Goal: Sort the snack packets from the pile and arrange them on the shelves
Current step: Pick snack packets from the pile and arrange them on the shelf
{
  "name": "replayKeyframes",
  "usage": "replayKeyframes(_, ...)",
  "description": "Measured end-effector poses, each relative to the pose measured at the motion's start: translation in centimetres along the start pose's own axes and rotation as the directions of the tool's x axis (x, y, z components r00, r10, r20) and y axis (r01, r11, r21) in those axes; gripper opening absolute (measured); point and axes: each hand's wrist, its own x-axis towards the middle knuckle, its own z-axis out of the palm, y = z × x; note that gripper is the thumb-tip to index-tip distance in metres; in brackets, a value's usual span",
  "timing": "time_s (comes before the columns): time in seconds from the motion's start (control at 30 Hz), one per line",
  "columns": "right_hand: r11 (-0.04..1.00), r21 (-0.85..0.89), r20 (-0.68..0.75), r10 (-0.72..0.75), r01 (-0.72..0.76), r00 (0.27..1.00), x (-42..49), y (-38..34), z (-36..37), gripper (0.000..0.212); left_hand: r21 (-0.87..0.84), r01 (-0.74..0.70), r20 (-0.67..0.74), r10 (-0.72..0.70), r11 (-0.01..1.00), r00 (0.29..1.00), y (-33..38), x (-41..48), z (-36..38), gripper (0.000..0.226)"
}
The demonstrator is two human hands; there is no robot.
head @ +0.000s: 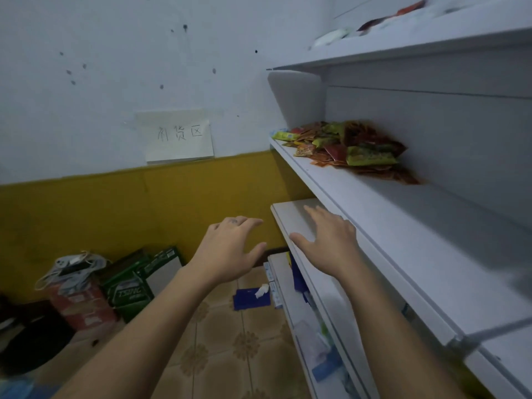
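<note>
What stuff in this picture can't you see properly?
- Top-shelf packets: head view, mostly hidden behind that shelf's front lip and cut off by the top edge.
- Snack pile: head view, printing too blurred to read.
- Bottom-shelf goods: head view, too blurred to identify.
- Right hand: head view, unclear whether it touches the white shelf or is just above it.

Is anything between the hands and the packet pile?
Nothing loose does. The right hand is at the lower shelf, below the pile; only the front edge of the middle shelf lies between them. The left hand is beside the shelves.
</note>
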Motion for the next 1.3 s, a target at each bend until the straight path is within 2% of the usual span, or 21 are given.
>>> replayKeyframes(0.47,0.991,-0.089,-0.099,0.091,-0.1,0.991,12.9,4.8,0.4,0.071,-0.066,-0.22,-0.046,0.218,0.973,0.975,-0.2,17.5,4.6,0.055)
replayKeyframes(0.7,0.97,-0.157,-0.14,0.165,-0.187,0.976,23.2,7.8,2.3,0.072,-0.156,-0.336,-0.07,0.329,0.929,0.942,-1.5,30.0,8.5,0.056)
replayKeyframes(0.83,0.934,-0.224,-0.106,0.26,-0.278,0.96,29.2,9.3,2.4,0.071,-0.212,-0.39,-0.033,0.392,0.896,0.919,-2.4,37.3,10.7,0.054)
replayKeyframes(1.0,0.883,-0.181,-0.167,0.406,-0.433,0.898,34.4,12.7,2.0,0.068,-0.265,-0.5,-0.054,0.505,0.825,0.861,-1.5,45.8,12.9,0.051)
replayKeyframes(1.13,0.808,-0.146,-0.149,0.553,-0.571,0.82,34.6,16.0,2.0,0.064,-0.322,-0.563,-0.033,0.586,0.761,0.81,1.2,49.2,14.7,0.051)
replayKeyframes(1.2,0.764,-0.138,-0.189,0.605,-0.631,0.774,35.2,17.5,1.5,0.058,-0.325,-0.605,-0.049,0.626,0.727,0.778,2.8,50.5,15.2,0.051)
replayKeyframes(1.3,0.708,-0.09,-0.236,0.668,-0.7,0.706,37.2,18.6,1.3,0.055,-0.317,-0.614,-0.057,0.632,0.723,0.773,4.8,52.4,15.5,0.045)
